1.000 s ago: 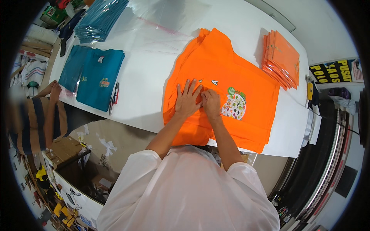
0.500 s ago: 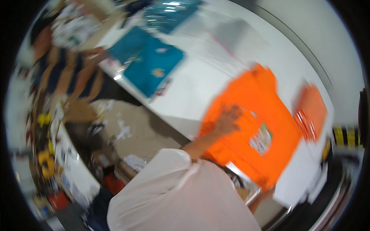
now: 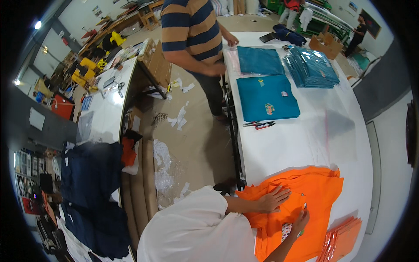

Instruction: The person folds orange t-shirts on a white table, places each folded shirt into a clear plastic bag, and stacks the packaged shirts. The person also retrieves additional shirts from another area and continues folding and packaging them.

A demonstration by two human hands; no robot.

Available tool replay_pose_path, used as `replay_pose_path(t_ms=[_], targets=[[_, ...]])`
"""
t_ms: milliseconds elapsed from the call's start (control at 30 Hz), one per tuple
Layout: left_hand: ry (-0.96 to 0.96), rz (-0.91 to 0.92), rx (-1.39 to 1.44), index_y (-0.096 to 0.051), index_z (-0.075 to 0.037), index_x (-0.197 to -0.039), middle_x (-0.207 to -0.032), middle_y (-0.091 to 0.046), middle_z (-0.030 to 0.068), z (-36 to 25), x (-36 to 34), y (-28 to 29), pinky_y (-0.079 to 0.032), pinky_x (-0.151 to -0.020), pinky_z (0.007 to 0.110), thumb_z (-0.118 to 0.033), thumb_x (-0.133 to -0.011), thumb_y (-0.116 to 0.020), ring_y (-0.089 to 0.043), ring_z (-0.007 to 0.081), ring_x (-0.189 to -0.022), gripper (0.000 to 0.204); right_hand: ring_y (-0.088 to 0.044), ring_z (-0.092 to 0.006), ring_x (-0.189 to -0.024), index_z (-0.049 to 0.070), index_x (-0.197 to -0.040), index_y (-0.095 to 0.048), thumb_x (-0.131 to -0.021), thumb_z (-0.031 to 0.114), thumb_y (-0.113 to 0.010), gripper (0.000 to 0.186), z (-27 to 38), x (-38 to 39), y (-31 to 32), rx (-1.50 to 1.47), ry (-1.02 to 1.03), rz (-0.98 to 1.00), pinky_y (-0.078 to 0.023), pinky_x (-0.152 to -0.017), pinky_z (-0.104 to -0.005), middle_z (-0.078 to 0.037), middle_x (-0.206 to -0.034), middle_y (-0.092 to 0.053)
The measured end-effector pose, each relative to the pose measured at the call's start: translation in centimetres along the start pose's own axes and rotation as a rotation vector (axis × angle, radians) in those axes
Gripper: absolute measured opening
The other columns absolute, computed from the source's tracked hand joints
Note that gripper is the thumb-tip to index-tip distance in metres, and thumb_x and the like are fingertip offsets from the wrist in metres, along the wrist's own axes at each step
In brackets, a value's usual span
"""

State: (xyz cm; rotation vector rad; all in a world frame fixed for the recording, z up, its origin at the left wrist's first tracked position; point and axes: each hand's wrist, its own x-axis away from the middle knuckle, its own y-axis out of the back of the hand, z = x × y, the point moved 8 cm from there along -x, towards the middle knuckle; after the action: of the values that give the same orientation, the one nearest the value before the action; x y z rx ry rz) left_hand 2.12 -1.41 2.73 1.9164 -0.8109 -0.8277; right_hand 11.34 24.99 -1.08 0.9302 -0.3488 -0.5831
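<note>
An orange shirt lies on the white table in front of me, apparently on top of others, its layered edges showing at the far side. My left hand rests flat on it with the fingers stretched out. My right hand is over the shirt's front, fingertips pinched at a small dark-and-white piece too tiny to name. Beneath that wrist, a printed design is partly covered. Beside the shirt, at the near right, is a stack of orange garments in clear bags.
Farther along the table are a folded teal shirt, pens, bagged teal shirts and clear plastic. A person in a striped shirt stands at its left edge. Dark clothes cover another table to my left.
My view has swung toward the left side of the room. My right hand has come from the orange shirt's near edge onto its front; my left hand stays spread on the cloth.
</note>
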Motion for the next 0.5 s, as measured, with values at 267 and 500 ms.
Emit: replay_pose_path(t_ms=[267,500], targets=[[0.111,0.173,0.028,-0.034,0.001,-0.159,-0.171,-0.024,0.0162,0.5,0.5,-0.1,-0.004,-0.128,0.060,-0.073,-0.087,-0.059,-0.013,0.0327,-0.160,0.107,-0.053,-0.0135,-0.088,0.002,-0.114,-0.060,-0.107,0.031,-0.059,0.030,2.1,-5.2,-6.1,-0.341,0.115,0.270,-0.047,-0.080,-0.0325,-0.002,-0.093,-0.055],[0.081,0.170,-0.035,-0.036,-0.002,-0.159,-0.171,-0.026,0.0144,0.8,0.0,-0.6,-0.007,-0.126,0.063,-0.076,-0.087,-0.056,-0.014,0.0341,-0.160,0.106,-0.067,-0.0439,-0.080,0.007,-0.116,-0.053,-0.109,0.030,-0.054,0.024,6.0,-2.1,-2.6,0.071,0.175,0.015,-0.051,-0.068,-0.0516,-0.024,-0.093,-0.069]])
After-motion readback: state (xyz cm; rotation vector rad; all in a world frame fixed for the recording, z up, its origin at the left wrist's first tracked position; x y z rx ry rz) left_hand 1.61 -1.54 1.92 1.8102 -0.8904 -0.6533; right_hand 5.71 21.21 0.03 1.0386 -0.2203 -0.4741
